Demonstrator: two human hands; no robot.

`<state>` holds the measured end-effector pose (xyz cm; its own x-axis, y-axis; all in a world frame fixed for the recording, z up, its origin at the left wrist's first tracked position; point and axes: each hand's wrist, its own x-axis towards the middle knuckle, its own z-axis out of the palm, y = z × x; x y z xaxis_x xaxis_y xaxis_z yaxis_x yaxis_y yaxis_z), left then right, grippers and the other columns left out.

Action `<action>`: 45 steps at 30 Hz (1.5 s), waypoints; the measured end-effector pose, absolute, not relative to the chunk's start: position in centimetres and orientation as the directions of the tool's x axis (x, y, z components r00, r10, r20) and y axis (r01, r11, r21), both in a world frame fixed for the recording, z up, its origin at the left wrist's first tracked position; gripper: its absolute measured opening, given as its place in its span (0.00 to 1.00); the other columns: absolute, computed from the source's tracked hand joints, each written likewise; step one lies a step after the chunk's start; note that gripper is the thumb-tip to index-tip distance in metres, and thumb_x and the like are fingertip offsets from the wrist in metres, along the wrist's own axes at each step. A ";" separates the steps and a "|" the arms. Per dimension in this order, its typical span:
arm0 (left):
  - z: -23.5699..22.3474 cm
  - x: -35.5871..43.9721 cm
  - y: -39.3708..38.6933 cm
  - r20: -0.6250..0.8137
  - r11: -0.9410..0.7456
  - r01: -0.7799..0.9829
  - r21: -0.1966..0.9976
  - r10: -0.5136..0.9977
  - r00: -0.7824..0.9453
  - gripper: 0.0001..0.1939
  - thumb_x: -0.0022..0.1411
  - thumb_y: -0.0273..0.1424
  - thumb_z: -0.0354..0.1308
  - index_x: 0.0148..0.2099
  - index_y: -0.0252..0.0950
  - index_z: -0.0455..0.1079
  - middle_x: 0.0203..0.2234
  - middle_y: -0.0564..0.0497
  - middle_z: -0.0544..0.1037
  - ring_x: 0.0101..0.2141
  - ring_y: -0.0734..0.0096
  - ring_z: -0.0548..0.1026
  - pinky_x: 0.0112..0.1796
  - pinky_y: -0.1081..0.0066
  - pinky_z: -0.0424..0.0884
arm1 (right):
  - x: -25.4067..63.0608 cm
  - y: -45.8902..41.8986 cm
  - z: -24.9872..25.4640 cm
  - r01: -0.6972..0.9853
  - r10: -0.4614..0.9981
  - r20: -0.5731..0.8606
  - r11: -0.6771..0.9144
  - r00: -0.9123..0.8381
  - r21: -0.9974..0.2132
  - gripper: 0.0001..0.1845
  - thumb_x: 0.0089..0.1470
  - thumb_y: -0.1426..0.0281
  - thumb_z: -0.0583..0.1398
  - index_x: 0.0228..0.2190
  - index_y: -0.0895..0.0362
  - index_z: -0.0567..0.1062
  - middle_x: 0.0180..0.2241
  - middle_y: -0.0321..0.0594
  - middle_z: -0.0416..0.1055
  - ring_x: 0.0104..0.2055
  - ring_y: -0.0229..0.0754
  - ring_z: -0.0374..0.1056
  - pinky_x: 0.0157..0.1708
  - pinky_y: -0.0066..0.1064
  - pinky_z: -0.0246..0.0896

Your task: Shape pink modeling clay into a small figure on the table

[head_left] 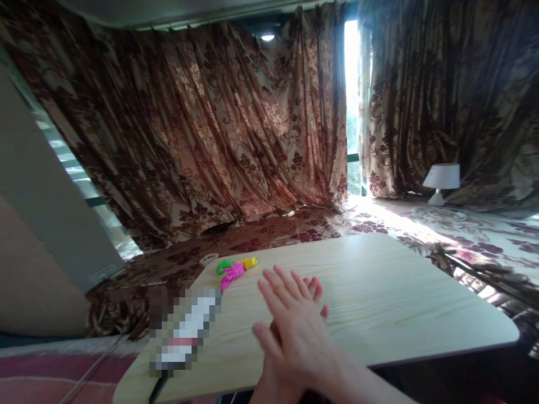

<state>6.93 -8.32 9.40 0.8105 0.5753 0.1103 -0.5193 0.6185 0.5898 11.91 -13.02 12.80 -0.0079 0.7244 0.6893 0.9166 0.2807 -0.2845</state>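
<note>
My right hand (297, 320) lies on top of my left hand (316, 287) above the table, palm against palm. The right fingers are stretched out and slightly apart, pointing away from me, with the thumb to the left. Of my left hand, only some fingertips show beyond the right edge of the upper hand, and its wrist shows below. Whether anything lies between the palms is hidden. On the table to the left of my hands are a pink lump (232, 274), a green piece (223, 266) and a yellow piece (249, 262), bright and soft-looking.
A pixelated long object (187, 331), white and dark, lies along the left side of the light wooden table (379, 297). Behind stand patterned curtains (252, 123) with a bright gap. A white lamp (441, 177) sits on the cloth-covered ledge at right.
</note>
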 end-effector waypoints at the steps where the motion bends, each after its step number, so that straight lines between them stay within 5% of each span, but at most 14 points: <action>1: 9.2 6.8 -9.0 0.098 0.623 -0.514 0.590 0.576 0.812 0.22 0.63 0.39 0.48 0.59 0.47 0.60 0.58 0.52 0.64 0.60 0.59 0.55 0.57 0.60 0.54 | 13.0 -12.6 13.3 0.922 0.727 0.683 0.216 0.068 -0.322 0.29 0.57 0.66 0.53 0.59 0.59 0.57 0.63 0.44 0.46 0.65 0.51 0.35 0.61 0.52 0.33; 4: 9.4 5.8 -10.1 0.003 0.634 -0.463 0.619 0.587 0.809 0.19 0.61 0.29 0.53 0.55 0.42 0.66 0.49 0.48 0.74 0.50 0.60 0.70 0.49 0.60 0.65 | 16.9 -12.0 13.6 0.907 0.748 0.639 0.127 0.179 -0.402 0.23 0.60 0.71 0.49 0.56 0.58 0.62 0.61 0.46 0.52 0.64 0.52 0.39 0.60 0.55 0.34; 10: 10.9 4.2 -9.5 -0.113 0.560 -0.398 0.727 0.670 0.734 0.13 0.60 0.30 0.57 0.47 0.31 0.71 0.40 0.41 0.78 0.38 0.64 0.76 0.37 0.68 0.71 | 19.0 -15.2 12.3 0.674 0.744 0.654 0.414 0.137 -0.612 0.17 0.60 0.72 0.52 0.50 0.51 0.69 0.53 0.41 0.64 0.57 0.42 0.57 0.56 0.37 0.54; 15: 11.7 4.6 -10.1 -0.064 0.551 -0.422 0.720 0.659 0.750 0.13 0.62 0.35 0.54 0.43 0.30 0.72 0.35 0.44 0.77 0.36 0.69 0.74 0.34 0.72 0.71 | 17.6 -16.6 12.7 0.635 0.716 0.685 0.469 0.135 -0.614 0.21 0.50 0.78 0.61 0.47 0.52 0.71 0.45 0.40 0.69 0.51 0.43 0.61 0.52 0.36 0.58; 20: 11.8 4.5 -9.9 -0.061 0.556 -0.450 0.698 0.673 0.737 0.11 0.61 0.33 0.55 0.37 0.30 0.73 0.31 0.47 0.76 0.31 0.73 0.73 0.32 0.72 0.71 | 17.4 -16.5 13.0 0.623 0.666 0.739 0.536 0.103 -0.570 0.16 0.52 0.77 0.62 0.42 0.50 0.74 0.40 0.37 0.73 0.50 0.44 0.61 0.52 0.38 0.58; 26: 11.0 4.4 -9.5 -0.068 0.575 -0.476 0.665 0.682 0.729 0.07 0.59 0.27 0.57 0.39 0.30 0.73 0.33 0.47 0.76 0.34 0.72 0.74 0.36 0.74 0.71 | 17.4 -17.1 12.4 0.715 0.739 0.660 0.390 0.132 -0.580 0.30 0.47 0.76 0.63 0.53 0.53 0.65 0.54 0.42 0.62 0.57 0.48 0.53 0.56 0.42 0.53; 34: 12.1 4.6 -10.4 -0.029 0.500 -0.444 0.744 0.687 0.726 0.08 0.59 0.30 0.58 0.39 0.31 0.73 0.32 0.47 0.77 0.32 0.72 0.74 0.34 0.73 0.71 | 17.2 -16.6 12.4 0.709 0.682 0.727 0.471 0.085 -0.525 0.17 0.51 0.79 0.60 0.42 0.52 0.73 0.43 0.39 0.71 0.55 0.45 0.56 0.55 0.40 0.55; 40: 11.9 4.8 -10.1 -0.098 0.575 -0.365 0.732 0.619 0.779 0.11 0.60 0.33 0.56 0.38 0.29 0.73 0.30 0.44 0.78 0.32 0.69 0.75 0.33 0.73 0.70 | 17.4 -16.6 11.5 0.761 0.708 0.696 0.384 0.120 -0.523 0.29 0.47 0.79 0.62 0.51 0.53 0.66 0.51 0.42 0.66 0.58 0.49 0.53 0.55 0.44 0.55; 45: 11.8 5.1 -10.0 -0.143 0.574 -0.307 0.759 0.606 0.782 0.16 0.61 0.40 0.53 0.39 0.30 0.72 0.27 0.47 0.76 0.29 0.71 0.73 0.29 0.73 0.69 | 17.4 -16.4 12.6 0.765 0.705 0.707 0.424 0.057 -0.485 0.12 0.49 0.76 0.63 0.37 0.53 0.75 0.39 0.39 0.72 0.53 0.48 0.58 0.54 0.43 0.55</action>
